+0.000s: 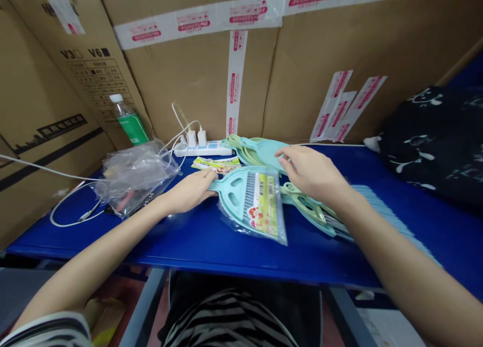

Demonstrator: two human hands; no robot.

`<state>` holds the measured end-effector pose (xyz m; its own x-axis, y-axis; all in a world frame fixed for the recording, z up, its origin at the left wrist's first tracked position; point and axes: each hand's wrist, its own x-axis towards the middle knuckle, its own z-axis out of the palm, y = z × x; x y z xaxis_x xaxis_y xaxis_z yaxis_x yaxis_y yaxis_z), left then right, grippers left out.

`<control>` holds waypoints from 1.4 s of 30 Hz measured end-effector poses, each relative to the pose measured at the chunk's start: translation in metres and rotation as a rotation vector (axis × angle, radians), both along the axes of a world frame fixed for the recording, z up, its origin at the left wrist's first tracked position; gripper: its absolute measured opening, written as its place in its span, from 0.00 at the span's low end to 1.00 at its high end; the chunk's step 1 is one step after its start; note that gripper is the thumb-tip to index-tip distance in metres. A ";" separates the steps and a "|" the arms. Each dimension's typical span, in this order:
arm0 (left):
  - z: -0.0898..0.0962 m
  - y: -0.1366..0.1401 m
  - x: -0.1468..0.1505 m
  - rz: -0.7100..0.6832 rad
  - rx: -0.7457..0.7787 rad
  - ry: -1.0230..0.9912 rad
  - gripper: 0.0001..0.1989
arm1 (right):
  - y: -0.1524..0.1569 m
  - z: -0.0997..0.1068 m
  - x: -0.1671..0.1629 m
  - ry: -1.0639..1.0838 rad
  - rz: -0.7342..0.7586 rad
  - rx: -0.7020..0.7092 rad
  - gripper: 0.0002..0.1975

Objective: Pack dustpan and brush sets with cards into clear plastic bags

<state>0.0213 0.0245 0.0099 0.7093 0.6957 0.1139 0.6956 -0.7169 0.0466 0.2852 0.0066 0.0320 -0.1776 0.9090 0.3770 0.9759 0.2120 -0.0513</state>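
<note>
My left hand (pixel 196 190) is closed around the handle of a light blue dustpan (pixel 227 192) near the table's middle. A grey-bristled brush and a yellow-green printed card (pixel 266 203) lie against that dustpan, inside a clear plastic bag. Behind it is a stack of green and blue dustpans (pixel 247 150). My right hand (pixel 305 168) has its fingers bent over the right edge of the top blue dustpan (pixel 268 151), thumb near the rim. Below my right forearm lie green and blue brushes (pixel 309 211), their blue bristles (pixel 388 216) fanning rightward, partly hidden by the arm.
Printed cards (pixel 217 164) lie before a white power strip (pixel 211 148) with chargers and cables. Crumpled clear bags (pixel 138 170) and a green-labelled bottle (pixel 130 123) are at left. A black patterned cloth item (pixel 433 140) sits at right. Cardboard (pixel 188 75) walls the blue table's back.
</note>
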 end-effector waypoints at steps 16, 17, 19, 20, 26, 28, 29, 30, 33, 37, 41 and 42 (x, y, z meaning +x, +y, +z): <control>0.011 -0.009 -0.033 0.113 -0.111 0.220 0.09 | 0.032 -0.021 -0.016 -0.084 0.054 -0.335 0.25; 0.009 -0.009 -0.032 0.106 -0.112 0.210 0.09 | 0.032 -0.021 -0.018 -0.105 0.052 -0.330 0.25; 0.006 -0.007 -0.031 0.069 -0.121 0.184 0.08 | 0.031 -0.020 -0.021 -0.161 0.027 -0.295 0.24; 0.005 -0.006 -0.030 0.049 -0.130 0.173 0.08 | 0.030 -0.020 -0.023 -0.191 0.010 -0.268 0.23; 0.002 -0.007 -0.024 0.072 -0.143 0.179 0.11 | 0.027 -0.015 -0.031 -0.299 -0.077 -0.176 0.21; 0.001 -0.009 -0.022 0.071 -0.133 0.183 0.10 | 0.027 -0.015 -0.031 -0.296 -0.089 -0.161 0.23; 0.001 -0.009 -0.021 0.069 -0.126 0.182 0.10 | 0.027 -0.015 -0.031 -0.280 -0.076 -0.134 0.23; 0.000 -0.010 -0.020 0.068 -0.118 0.181 0.09 | 0.026 -0.016 -0.029 -0.251 -0.042 -0.097 0.22; -0.002 -0.011 -0.019 0.082 -0.087 0.188 0.09 | 0.019 -0.017 -0.024 -0.076 0.178 -0.021 0.16; -0.002 -0.013 -0.018 0.100 -0.048 0.198 0.10 | 0.002 -0.018 -0.018 0.163 0.461 -0.270 0.11; 0.000 -0.014 -0.017 0.121 -0.039 0.218 0.10 | -0.012 -0.017 -0.020 0.167 0.601 -0.427 0.09; 0.000 -0.014 -0.017 0.127 -0.048 0.226 0.11 | -0.015 -0.016 -0.022 0.150 0.643 -0.451 0.13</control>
